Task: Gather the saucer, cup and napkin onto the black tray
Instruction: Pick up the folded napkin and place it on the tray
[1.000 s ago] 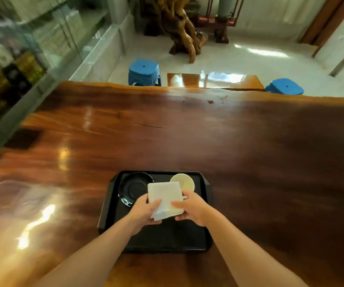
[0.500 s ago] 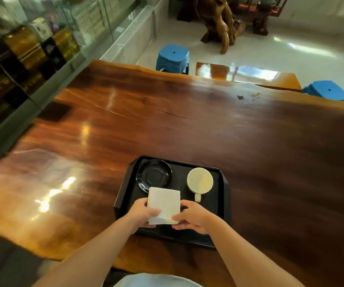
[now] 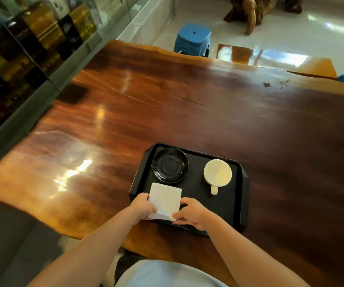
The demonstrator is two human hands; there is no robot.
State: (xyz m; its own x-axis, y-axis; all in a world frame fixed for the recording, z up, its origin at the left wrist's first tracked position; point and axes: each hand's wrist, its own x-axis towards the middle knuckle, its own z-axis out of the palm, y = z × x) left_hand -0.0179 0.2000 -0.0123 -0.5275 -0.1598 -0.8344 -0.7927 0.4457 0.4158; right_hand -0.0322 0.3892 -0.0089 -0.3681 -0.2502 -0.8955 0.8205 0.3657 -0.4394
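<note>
The fingers of the left hand (image 3: pixel 143 208) were curled around the left edge of a white, square folded paper napkin (image 3: pixel 165 200), with the thumb lying on top near its lower left corner. The fingers of the right hand (image 3: pixel 191 213) were bunched together, pinching the napkin's near right corner, where one layer of paper was lifted and creased into a small fold. Both hands held the napkin over the near left part of a black rectangular plastic tray (image 3: pixel 242 195); whether the paper lay flat on the tray floor or was raised slightly above it could not be told. Both bare forearms reached in from the near edge of the view.

Just beyond the napkin, in the far left corner of the tray, sat a glossy black round saucer (image 3: pixel 170 168), its near rim close to the napkin's far edge. To the right of the saucer and apart from it stood a cream ceramic cup (image 3: pixel 217 172), seen from above, with its handle pointing toward the near side.

The tray rested near the near edge of a broad, polished reddish-brown wooden slab table (image 3: pixel 167 104). Beyond the table's far edge stood a blue plastic stool (image 3: pixel 192 40) on a pale tiled floor, and a glass cabinet (image 3: pixel 21 48) ran along the left.
</note>
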